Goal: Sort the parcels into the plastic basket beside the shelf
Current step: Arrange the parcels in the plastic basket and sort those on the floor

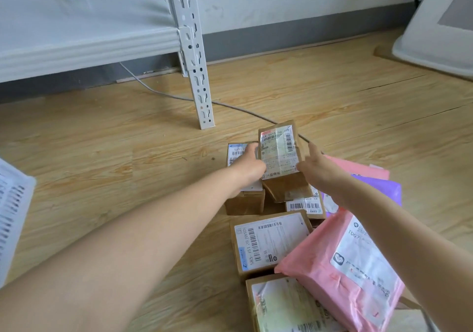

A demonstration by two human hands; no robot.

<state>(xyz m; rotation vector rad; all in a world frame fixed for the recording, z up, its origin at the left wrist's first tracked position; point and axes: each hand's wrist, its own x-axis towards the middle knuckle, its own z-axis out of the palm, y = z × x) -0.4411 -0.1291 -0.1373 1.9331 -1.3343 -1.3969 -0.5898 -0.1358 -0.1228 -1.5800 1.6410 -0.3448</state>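
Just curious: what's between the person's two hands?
In the head view, a small cardboard parcel sits between the left hand and right hand, tilted up.

a small brown cardboard parcel (279, 152) with a taped white shipping label is tilted up on edge at the far end of the pile, gripped between two hands, above another brown box (245, 198) and a labelled box (305, 205) just beside it on the wooden floor. nearer lie a flat carton with a large barcode label (268, 242), a pink poly mailer (353, 267) overlapping its right edge, a purple mailer (384, 191) and another pink mailer (358, 168) behind, and a taped box (284, 306) at the bottom. the white slatted object at the left edge (12, 219) may be the plastic basket, though too little shows to tell.
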